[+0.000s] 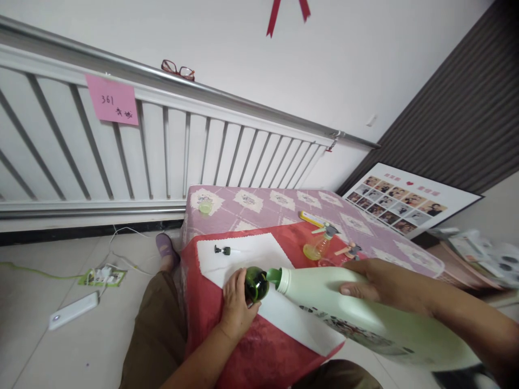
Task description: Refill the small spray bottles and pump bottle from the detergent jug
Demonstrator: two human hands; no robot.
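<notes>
My left hand [237, 305] is wrapped round a small dark green bottle [256, 284], whose mouth faces the spout of a large jug. That jug is a pale green detergent bottle [344, 302], tilted nearly flat, with my right hand [379, 283] gripping its upper side. Its green spout [274, 277] meets or nearly meets the small bottle's opening; I cannot tell whether liquid is flowing. A black pump top [223, 250] lies on the white sheet [251, 248] beyond my left hand. The right hand's fingers are partly hidden behind the jug.
A clear spray bottle [317, 248] with yellow liquid stands on the red cloth [227, 346], near another sprayer top [351, 250]. A green cap [205, 207] and a yellow box [312, 219] sit farther back. Beyond the table are a radiator [227, 156] and a framed photo board [405, 197].
</notes>
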